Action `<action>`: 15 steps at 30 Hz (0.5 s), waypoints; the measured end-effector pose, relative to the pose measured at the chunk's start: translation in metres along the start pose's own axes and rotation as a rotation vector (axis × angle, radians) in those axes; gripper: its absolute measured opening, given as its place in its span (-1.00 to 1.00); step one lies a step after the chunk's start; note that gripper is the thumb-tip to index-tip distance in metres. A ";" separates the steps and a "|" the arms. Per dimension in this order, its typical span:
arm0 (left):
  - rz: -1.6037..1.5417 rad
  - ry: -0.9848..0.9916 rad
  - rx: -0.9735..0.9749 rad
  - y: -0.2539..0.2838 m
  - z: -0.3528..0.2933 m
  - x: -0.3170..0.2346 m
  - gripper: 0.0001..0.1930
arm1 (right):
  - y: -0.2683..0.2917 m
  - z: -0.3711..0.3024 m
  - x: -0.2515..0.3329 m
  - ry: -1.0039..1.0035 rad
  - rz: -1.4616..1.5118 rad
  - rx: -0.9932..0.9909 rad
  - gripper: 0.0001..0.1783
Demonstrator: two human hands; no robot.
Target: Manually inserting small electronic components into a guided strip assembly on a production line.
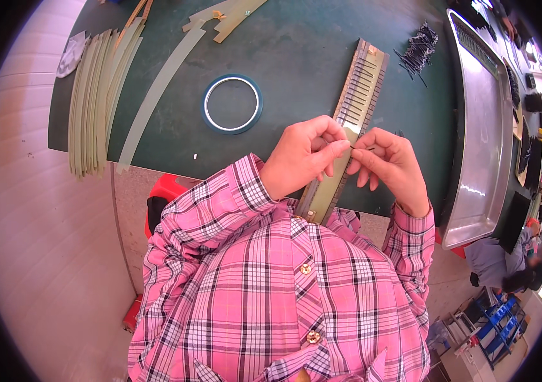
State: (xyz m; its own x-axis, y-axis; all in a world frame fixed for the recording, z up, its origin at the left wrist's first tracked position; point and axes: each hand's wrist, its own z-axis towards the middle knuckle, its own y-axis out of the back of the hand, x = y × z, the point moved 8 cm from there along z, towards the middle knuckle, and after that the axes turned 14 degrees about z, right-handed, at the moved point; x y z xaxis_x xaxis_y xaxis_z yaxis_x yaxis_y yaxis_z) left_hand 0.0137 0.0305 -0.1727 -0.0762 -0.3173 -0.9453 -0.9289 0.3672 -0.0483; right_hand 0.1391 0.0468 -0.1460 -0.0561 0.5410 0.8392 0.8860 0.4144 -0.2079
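A long, narrow slotted strip (328, 188) in yellow-green with dark notched edges lies slanting away from me, its near end at the table's front edge. Several thin dark pieces (361, 79) lie crosswise in a row on its far half. My left hand (309, 153) and my right hand (390, 162) meet over the strip's middle, thumbs and forefingers pinched close together. Between the fingertips shows a short bit of a thin dark piece (352, 148), mostly hidden by the fingers. Below the pinch, the right hand's other fingers hang loosely curled.
A roll of blue tape (205, 105) lies left of the strip. Farther left are a stack of pale green strips (90, 105) and a single one (159, 95). A heap of thin dark pieces (418, 48) sits at the back right, beside a metal tray (474, 165).
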 end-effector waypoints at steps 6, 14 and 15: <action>-0.081 0.053 -0.085 0.006 0.005 0.012 -0.89 | 0.003 0.008 -0.007 0.076 0.075 -0.058 -0.91; 0.582 -0.352 -0.417 0.024 0.003 -0.010 -0.88 | 0.015 0.020 -0.005 0.080 -0.121 -0.208 -0.91; 0.638 -0.391 -0.439 0.024 0.001 -0.012 -0.87 | 0.016 0.021 -0.005 0.089 -0.143 -0.216 -0.91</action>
State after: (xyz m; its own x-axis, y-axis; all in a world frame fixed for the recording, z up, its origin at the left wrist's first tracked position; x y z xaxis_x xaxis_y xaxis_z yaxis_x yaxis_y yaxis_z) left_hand -0.0069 0.0439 -0.1624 -0.5749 0.1872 -0.7965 -0.8132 -0.0234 0.5814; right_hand 0.1443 0.0661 -0.1645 -0.1556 0.4180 0.8950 0.9503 0.3108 0.0201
